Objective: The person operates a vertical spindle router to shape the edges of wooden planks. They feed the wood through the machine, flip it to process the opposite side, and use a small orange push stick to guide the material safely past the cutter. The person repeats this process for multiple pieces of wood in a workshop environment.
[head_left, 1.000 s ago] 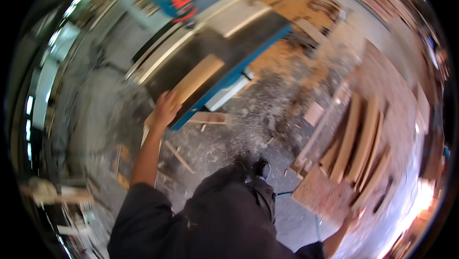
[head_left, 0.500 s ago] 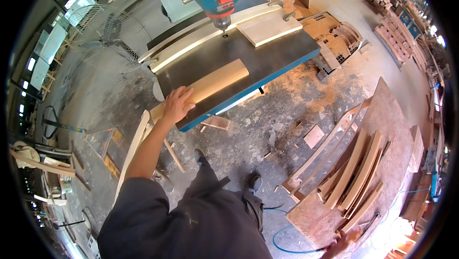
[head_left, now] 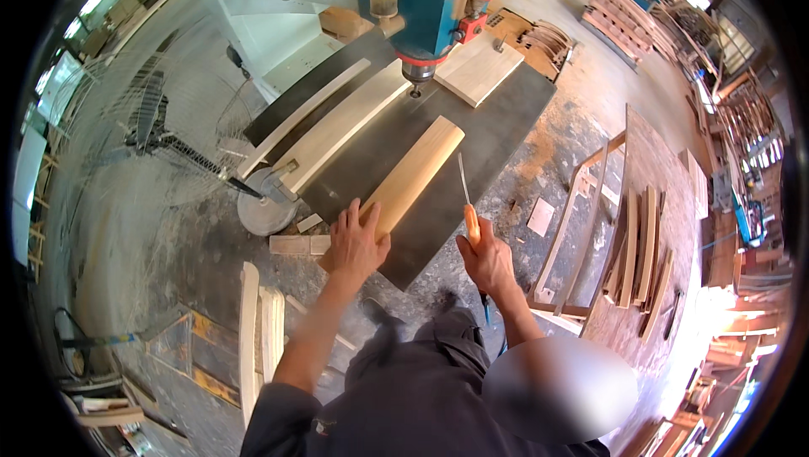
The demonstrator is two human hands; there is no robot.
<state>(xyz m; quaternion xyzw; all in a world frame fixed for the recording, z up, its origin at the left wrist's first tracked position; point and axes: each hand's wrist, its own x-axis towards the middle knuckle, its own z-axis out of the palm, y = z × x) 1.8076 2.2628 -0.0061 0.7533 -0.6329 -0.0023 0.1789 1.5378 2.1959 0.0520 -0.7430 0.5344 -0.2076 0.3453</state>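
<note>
My left hand (head_left: 356, 246) grips the near end of a long pale wooden board (head_left: 421, 166) lying on the dark machine table (head_left: 489, 141). My right hand (head_left: 489, 259), right of the board, is closed on an orange-handled tool (head_left: 472, 225) with a long thin metal tip pointing toward the board's far part. Above the board hangs the drill head (head_left: 419, 69) of a blue machine, behind a long wooden fence (head_left: 341, 132). A flat pale panel (head_left: 480, 69) lies right of the head.
A large wire-guard fan (head_left: 147, 115) stands left. A plywood board (head_left: 615, 322) carrying several curved wooden pieces (head_left: 649, 246) is at right. Wooden strips (head_left: 249, 330) lean below the table on the left, and stacked timber (head_left: 624, 31) lies at the back right.
My right hand has come from the pieces on the right to beside the table, now holding the orange tool. The view has turned and shifted; my left hand stays on the board.
</note>
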